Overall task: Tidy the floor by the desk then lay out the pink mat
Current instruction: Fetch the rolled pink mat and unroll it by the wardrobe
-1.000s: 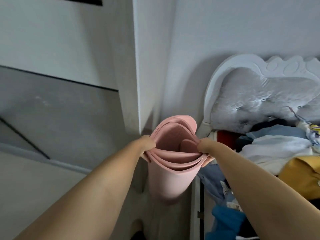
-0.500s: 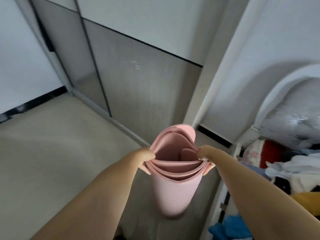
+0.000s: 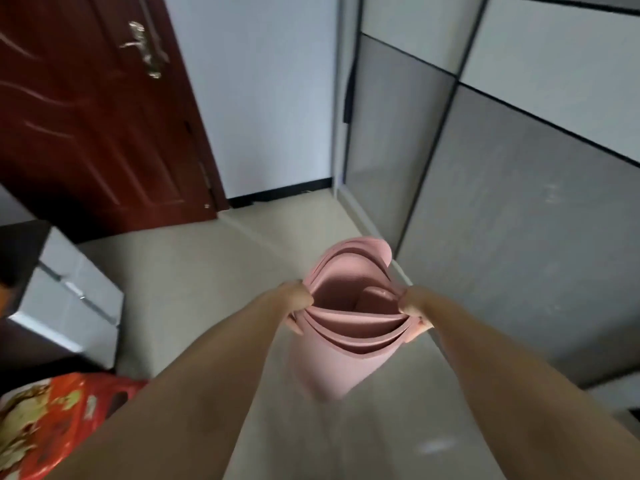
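Observation:
The pink mat (image 3: 341, 365) hangs upright in a loose roll in front of me, its open top end facing the camera. My left hand (image 3: 298, 301) pinches the left side of the roll's top edge. My right hand (image 3: 412, 308) pinches the right side of the same edge. Both forearms reach forward from the bottom of the view. The mat's lower end is off the beige floor (image 3: 214, 289); its layers are curled inside one another.
A dark red door (image 3: 90, 109) stands at the upper left. Grey and white wardrobe panels (image 3: 512, 209) line the right side. A white drawer unit (image 3: 72, 299) sits at the left, and a red patterned bag (image 3: 52, 420) lies at the lower left.
My view has swung left, away from the bed and its clothes, toward the door and the open floor. Both hands keep the same grip on the rolled mat.

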Motion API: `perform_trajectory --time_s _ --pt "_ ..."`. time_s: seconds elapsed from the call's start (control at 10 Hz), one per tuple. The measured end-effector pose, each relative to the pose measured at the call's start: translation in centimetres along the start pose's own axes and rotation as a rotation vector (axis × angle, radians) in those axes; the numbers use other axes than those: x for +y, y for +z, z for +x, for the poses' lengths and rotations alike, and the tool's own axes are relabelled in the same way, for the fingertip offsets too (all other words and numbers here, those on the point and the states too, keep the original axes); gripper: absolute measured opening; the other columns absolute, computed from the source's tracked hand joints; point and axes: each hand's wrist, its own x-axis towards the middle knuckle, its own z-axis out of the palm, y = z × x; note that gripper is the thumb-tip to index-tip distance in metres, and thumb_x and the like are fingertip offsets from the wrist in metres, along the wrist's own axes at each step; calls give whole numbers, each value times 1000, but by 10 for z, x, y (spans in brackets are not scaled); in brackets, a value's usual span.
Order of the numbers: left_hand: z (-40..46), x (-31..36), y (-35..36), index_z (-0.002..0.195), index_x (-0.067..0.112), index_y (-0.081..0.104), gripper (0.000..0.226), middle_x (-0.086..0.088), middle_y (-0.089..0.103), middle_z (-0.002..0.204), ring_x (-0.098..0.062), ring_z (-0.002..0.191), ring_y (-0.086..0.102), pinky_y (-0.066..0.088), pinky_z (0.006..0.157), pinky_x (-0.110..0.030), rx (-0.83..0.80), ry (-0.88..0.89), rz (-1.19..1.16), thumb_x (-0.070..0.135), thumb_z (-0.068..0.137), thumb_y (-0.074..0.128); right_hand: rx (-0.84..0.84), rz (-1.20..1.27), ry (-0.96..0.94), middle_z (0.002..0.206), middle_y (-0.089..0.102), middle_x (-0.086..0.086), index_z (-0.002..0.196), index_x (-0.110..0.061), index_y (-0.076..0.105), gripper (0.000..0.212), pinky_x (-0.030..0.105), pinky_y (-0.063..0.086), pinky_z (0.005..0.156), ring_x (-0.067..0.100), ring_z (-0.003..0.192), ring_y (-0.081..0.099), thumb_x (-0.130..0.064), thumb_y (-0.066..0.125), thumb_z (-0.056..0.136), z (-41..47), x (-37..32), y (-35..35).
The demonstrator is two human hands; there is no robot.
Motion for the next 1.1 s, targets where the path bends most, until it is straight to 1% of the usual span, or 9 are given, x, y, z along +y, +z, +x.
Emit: perform_trajectory --time_s 0.1,0.2,0.3,0.4,0.5,0.7,0.8,1.0,1.1 --pt "1 -13 -69 107 0 56 18 -18 65 82 -28 50 66 61 63 -40 64 9 -47 3 95 44 -15 -46 -86 125 56 19 129 -2 52 44 48 61 69 45 109 62 8 41 87 16 -83 22" --pt "8 -25 -126 121 -7 51 33 -27 63 96 -31 50 67 59 63 -45 146 6 -99 1 95 32 -13 -124 -160 105 59 11 131 -1 52 42 46 51 99 39 117 59 2 43 90 27 -149 39" --pt "23 -28 -173 133 -11 41 40 -31 62 114 -43 76 65 58 72 -50 158 -37 -140 2 97 31 -9 -171 -198 98 59 19 119 2 58 41 52 58 80 47 100 64 7 36 85 51 -203 52" --pt "54 -21 -225 135 -13 39 40 -34 56 129 -46 88 65 54 90 -52 162 -76 -191 3 99 35 -53 -149 -170 102 58 25 122 2 55 42 53 59 57 50 82 67 10 34 87 83 -256 58" --pt "88 -15 -270 133 -15 43 39 -33 54 131 -48 109 62 52 95 -49 121 -98 -226 -1 96 42 -87 -170 -148 92 57 25 126 4 52 41 48 59 46 44 62 65 7 33 89 119 -310 59" --pt "142 -20 -356 131 -8 47 40 -31 58 126 -45 108 64 60 73 -51 118 -118 -333 -4 91 43 -130 -260 -157 103 57 28 127 3 51 39 56 59 72 50 88 68 3 33 92 174 -425 69" --pt "171 -17 -401 132 -6 47 42 -31 58 125 -45 102 65 60 70 -51 142 -119 -374 -3 92 39 -149 -314 -163 97 59 25 127 3 49 38 55 58 78 50 93 68 -1 34 93 199 -477 76" --pt "250 15 -502 134 -3 45 42 -30 55 130 -47 104 64 60 71 -53 102 -64 -283 -3 93 40 -121 -242 -119 90 59 22 123 3 53 34 54 60 70 47 82 71 -8 39 93 263 -558 82" --pt "296 31 -549 132 -8 44 38 -33 54 128 -47 91 66 57 78 -55 65 -40 -199 -1 94 41 -78 -167 -80 92 60 22 122 2 54 36 54 60 69 48 81 71 -2 38 90 292 -595 82"
